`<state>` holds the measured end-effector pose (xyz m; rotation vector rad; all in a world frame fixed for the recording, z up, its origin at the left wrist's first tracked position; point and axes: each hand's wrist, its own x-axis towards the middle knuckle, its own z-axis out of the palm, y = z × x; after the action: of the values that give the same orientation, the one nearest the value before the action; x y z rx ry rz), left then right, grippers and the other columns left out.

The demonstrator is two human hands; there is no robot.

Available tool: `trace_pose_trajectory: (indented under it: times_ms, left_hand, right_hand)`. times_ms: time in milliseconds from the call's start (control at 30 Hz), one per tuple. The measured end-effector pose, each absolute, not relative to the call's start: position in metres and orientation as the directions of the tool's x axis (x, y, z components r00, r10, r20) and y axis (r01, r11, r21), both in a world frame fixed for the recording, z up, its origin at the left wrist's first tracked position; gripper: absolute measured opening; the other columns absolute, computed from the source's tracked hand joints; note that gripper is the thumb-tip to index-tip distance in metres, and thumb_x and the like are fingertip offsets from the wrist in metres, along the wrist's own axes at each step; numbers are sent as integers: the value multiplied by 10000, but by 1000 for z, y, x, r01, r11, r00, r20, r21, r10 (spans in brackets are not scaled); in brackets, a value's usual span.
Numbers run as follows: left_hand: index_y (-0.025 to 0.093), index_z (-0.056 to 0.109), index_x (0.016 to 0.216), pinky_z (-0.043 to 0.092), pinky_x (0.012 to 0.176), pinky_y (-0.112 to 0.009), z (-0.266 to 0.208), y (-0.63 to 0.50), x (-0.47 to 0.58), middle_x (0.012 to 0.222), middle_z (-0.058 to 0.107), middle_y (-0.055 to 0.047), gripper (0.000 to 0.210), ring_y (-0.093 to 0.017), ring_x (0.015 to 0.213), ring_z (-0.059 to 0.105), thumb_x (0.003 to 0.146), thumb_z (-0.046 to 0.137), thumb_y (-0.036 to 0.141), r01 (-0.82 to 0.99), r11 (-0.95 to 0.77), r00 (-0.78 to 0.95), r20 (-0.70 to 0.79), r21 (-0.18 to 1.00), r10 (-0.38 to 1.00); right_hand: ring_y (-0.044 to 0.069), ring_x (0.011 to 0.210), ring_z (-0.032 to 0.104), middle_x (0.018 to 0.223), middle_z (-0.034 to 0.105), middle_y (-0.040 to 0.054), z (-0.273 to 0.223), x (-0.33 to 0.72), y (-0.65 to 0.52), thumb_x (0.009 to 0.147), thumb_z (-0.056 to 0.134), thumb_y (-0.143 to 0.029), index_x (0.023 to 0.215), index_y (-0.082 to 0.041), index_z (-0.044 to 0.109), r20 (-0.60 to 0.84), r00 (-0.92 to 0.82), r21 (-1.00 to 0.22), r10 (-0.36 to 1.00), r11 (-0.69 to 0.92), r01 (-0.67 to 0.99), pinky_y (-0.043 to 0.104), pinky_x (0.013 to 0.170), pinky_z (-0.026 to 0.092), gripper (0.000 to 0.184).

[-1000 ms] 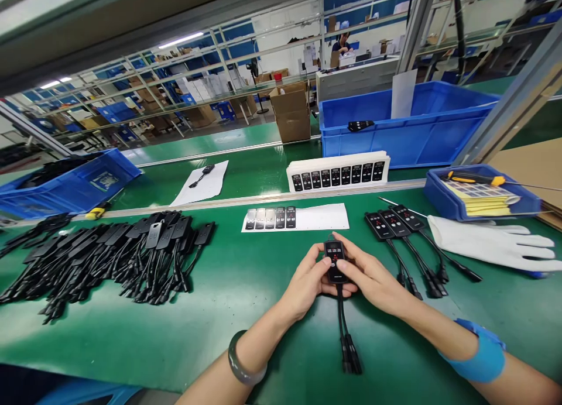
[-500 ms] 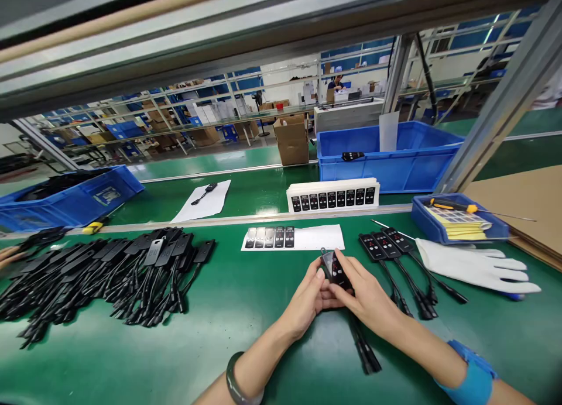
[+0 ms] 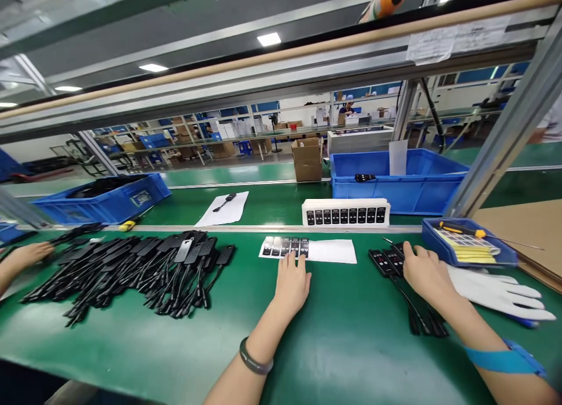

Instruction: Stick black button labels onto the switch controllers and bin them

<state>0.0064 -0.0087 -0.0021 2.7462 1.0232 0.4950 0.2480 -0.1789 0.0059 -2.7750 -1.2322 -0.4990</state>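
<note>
My left hand (image 3: 293, 282) reaches forward with fingers stretched out. Its fingertips touch the near edge of a row of glossy black labels (image 3: 285, 245) on a white backing sheet (image 3: 336, 251). At the right, my right hand (image 3: 425, 273) is curled over a group of black cabled controllers (image 3: 381, 263), whose fronts carry small printed marks. It appears to grip one of them, mostly hidden beneath the palm. Black cable ends (image 3: 424, 326) stick out below that hand toward me.
A pile of black cabled units (image 3: 175, 264) covers the left, beside another person's hand (image 3: 33, 253). Behind stand a white block of black labels (image 3: 346, 213) and a blue bin (image 3: 386, 185). At right are a white glove (image 3: 496, 291) and a small blue tray (image 3: 496, 257) with a screwdriver (image 3: 463, 229).
Both hands held a controller together at the centre. The right hand has moved right to the controller group, and the left has let go and reached the label row. The view has tilted up.
</note>
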Motion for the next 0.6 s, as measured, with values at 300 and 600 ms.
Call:
trace_pose_trajectory:
  times_ms: [300,600]
  left_hand:
    - [44,469,1296,285,998,-615,-8,-5,5,1347,418,-277,537,-430,1252,371,868,509,365,763,-628,603,184,151,777]
    - [74,494,1263,227,1011,-621,-5,-6,3,1306,452,-265,542,-428,1253,356,848,520,422,758,-630,607,171,169,776]
  right_hand:
    - [204,926,609,1051,649,98,20,192,-55,863,499,-142,1104,-139,645,245,280,-267,928,-213,940,276,834,446,282]
    - [212,821,588,842,595,68,1,159,-14,845,521,-205,779,-163,628,427,313,-481,848,-80,873,303,727,465,133]
